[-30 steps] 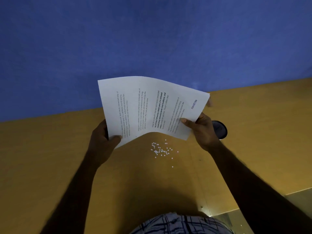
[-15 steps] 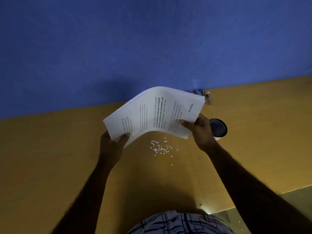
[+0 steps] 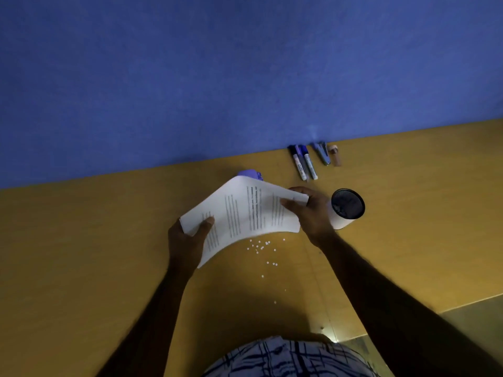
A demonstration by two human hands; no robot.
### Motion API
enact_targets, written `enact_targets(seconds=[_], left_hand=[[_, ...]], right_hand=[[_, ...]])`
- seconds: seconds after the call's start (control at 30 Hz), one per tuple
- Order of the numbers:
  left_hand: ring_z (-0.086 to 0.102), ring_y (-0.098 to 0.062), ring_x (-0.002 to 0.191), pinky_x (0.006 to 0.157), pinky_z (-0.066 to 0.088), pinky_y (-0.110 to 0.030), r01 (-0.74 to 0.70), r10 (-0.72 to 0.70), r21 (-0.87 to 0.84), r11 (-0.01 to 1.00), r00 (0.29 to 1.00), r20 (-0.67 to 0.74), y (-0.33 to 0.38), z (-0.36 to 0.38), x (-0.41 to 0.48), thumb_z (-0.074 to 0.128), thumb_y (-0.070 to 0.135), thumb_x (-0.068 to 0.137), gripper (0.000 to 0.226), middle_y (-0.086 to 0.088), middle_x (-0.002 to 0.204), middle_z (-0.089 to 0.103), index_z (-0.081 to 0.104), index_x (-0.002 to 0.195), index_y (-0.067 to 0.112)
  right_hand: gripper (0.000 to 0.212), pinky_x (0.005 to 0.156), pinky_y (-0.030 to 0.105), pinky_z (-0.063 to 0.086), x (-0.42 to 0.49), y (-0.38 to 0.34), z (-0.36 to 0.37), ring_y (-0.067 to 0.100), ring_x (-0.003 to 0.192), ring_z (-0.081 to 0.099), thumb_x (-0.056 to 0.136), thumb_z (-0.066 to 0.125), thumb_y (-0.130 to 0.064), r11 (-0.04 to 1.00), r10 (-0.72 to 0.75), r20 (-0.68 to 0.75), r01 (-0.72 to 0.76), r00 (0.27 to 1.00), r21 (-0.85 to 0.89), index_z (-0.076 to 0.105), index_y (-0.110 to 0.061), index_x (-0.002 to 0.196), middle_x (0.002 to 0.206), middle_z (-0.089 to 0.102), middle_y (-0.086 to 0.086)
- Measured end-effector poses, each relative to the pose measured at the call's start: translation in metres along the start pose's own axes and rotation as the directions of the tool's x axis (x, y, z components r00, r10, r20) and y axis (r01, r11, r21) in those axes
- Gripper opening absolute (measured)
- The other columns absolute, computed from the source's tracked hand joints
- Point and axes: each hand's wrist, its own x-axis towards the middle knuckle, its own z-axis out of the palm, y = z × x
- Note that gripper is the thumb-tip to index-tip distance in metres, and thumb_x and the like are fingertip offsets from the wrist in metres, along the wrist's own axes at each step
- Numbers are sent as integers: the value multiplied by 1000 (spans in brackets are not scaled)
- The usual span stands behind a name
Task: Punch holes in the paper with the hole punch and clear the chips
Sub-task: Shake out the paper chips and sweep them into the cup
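Note:
A printed white paper (image 3: 242, 216) is held low over the yellow desk (image 3: 81, 254), bowed between both hands. My left hand (image 3: 187, 243) grips its near-left corner, thumb on top. My right hand (image 3: 307, 213) pinches its right edge. Several small white paper chips (image 3: 262, 247) lie scattered on the desk just in front of the paper. A purple hole punch (image 3: 249, 174) peeks out behind the paper's far edge, mostly hidden.
A white cup with a dark inside (image 3: 344, 209) stands right of my right hand. Two markers (image 3: 303, 164), a blue stapler (image 3: 322, 153) and a small brown object (image 3: 335, 155) lie by the blue wall (image 3: 245, 77). The desk's edge runs at lower right.
The paper has come down from upright toward the desk and now partly covers the chips' far side. Both hands lowered with it; the markers and hole punch came into view.

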Motion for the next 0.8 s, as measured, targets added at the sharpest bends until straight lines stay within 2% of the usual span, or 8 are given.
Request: enact_targets(seconds=[0.1, 0.2, 0.3, 0.4, 0.53, 0.63, 0.7, 0.8], left_hand=[[70, 3, 86, 57, 53, -10, -71, 70, 16, 997, 997, 31, 11, -4, 0, 78, 30, 78, 23, 23, 93, 72, 66, 97, 34], [71, -5, 89, 64, 57, -19, -111, 109, 64, 992, 993, 46, 16, -6, -1, 75, 35, 78, 29, 14, 98, 73, 67, 104, 26], [70, -3, 91, 63, 56, -15, -159, 158, 62, 985, 987, 27, 19, -7, -1, 75, 35, 79, 26, 14, 101, 72, 67, 103, 31], [69, 1, 92, 63, 54, -10, -194, 191, 79, 978, 981, 46, 15, -10, -1, 76, 31, 80, 26, 17, 101, 72, 67, 105, 32], [68, 5, 88, 58, 52, -8, -75, 71, 61, 995, 994, 80, 10, -5, -5, 78, 34, 74, 24, 26, 91, 71, 65, 92, 43], [65, 10, 90, 56, 47, -2, -111, 105, 110, 988, 993, 58, 12, -5, 0, 79, 32, 79, 22, 30, 94, 69, 66, 93, 43], [66, 5, 90, 58, 51, -6, -122, 118, 120, 985, 992, 39, 11, -7, 1, 78, 34, 80, 22, 22, 98, 71, 67, 99, 38], [70, -6, 91, 71, 60, -22, -72, 68, 110, 991, 997, 41, 6, -4, -2, 77, 26, 80, 23, 12, 100, 71, 67, 100, 32]], right_hand=[[13, 64, 37, 56, 3, -10, -4, 31, 84, 70, 88, 66, 0, 999, -41, -4, 41, 999, -13, 69, -12, 94, 97, 72, 12], [10, 68, 44, 56, 2, -17, -8, 40, 88, 68, 88, 67, -2, 997, -71, -31, 70, 997, -19, 70, -10, 94, 102, 71, 17], [9, 65, 42, 58, 3, -21, -9, 37, 87, 69, 86, 70, -7, 995, -94, -27, 94, 995, -19, 72, -15, 92, 100, 72, 13], [11, 65, 42, 58, 2, -16, -12, 37, 87, 69, 86, 69, -4, 996, -89, 14, 89, 996, 0, 70, -9, 97, 101, 71, 15], [17, 64, 30, 58, -2, -6, -10, 22, 82, 72, 85, 69, 0, 1000, -16, 22, 17, 1000, -22, 69, -13, 97, 93, 75, 3], [11, 60, 31, 56, -1, -4, -10, 25, 78, 71, 83, 75, -11, 1000, -24, -26, 23, 999, -17, 73, -20, 88, 90, 75, 5], [8, 60, 33, 56, 0, -4, -11, 31, 79, 71, 82, 75, -16, 999, -43, -31, 43, 999, -6, 74, -19, 89, 92, 74, 9], [12, 60, 37, 58, -2, 1, -10, 32, 79, 72, 87, 71, -12, 997, -32, 43, 35, 999, -63, 71, -10, 99, 93, 74, 13]])
